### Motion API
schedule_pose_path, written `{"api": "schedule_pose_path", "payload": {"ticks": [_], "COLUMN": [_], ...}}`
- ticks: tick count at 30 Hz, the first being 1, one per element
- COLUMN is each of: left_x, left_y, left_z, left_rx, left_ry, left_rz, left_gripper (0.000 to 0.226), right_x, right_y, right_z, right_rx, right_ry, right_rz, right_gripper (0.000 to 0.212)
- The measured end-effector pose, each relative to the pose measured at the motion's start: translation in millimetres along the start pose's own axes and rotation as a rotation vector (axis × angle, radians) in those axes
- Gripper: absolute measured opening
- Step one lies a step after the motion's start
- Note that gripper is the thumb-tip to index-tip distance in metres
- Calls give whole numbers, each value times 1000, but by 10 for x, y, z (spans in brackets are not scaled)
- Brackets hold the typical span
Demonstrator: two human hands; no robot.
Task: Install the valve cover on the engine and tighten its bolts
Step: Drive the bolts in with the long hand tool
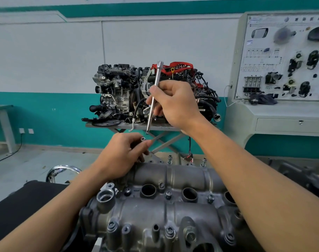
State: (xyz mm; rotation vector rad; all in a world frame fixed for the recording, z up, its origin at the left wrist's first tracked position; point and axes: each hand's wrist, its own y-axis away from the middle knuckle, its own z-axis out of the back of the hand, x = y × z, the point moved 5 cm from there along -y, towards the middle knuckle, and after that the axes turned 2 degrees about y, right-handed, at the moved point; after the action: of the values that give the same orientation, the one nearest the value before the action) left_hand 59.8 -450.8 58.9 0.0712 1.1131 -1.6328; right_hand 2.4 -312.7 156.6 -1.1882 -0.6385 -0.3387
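Valve cover (173, 211) — below fingers (135, 137) holding socket (142, 138) and extension bar (156, 82).

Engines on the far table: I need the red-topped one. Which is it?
The right engine, red parts on top; the left engine is only grey and black.

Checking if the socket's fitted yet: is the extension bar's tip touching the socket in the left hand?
Apart. The head view shows a gap between the lower tip of the extension bar and the socket pinched in the left hand.
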Motion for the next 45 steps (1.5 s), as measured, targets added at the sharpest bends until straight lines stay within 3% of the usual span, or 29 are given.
{"api": "schedule_pose_path", "payload": {"ticks": [3,18,22,26,30,45], "left_x": [49,-121,-468,-679,-529,-328], "left_y": [6,98,-95,-402,-521,-379], "left_z": [9,106,48,-208,-241,-403], "left_rx": [2,-108,46,336,256,228], "left_ry": [58,260,422,200,179,181], "left_rz": [2,-62,-101,-64,-17,28], "left_gripper": [27,40,44,41,24,19], "right_x": [-30,164,304,98,-82,-278], "right_y": [40,73,-57,7,99,267], "right_z": [-132,-271,-24,332,422,387], "right_rx": [118,276,181,60,19,141], "right_ry": [50,-56,27,134,168,42], "right_rz": [19,47,115,74,81,-14], "right_gripper": [27,20,26,27,29,24]}}
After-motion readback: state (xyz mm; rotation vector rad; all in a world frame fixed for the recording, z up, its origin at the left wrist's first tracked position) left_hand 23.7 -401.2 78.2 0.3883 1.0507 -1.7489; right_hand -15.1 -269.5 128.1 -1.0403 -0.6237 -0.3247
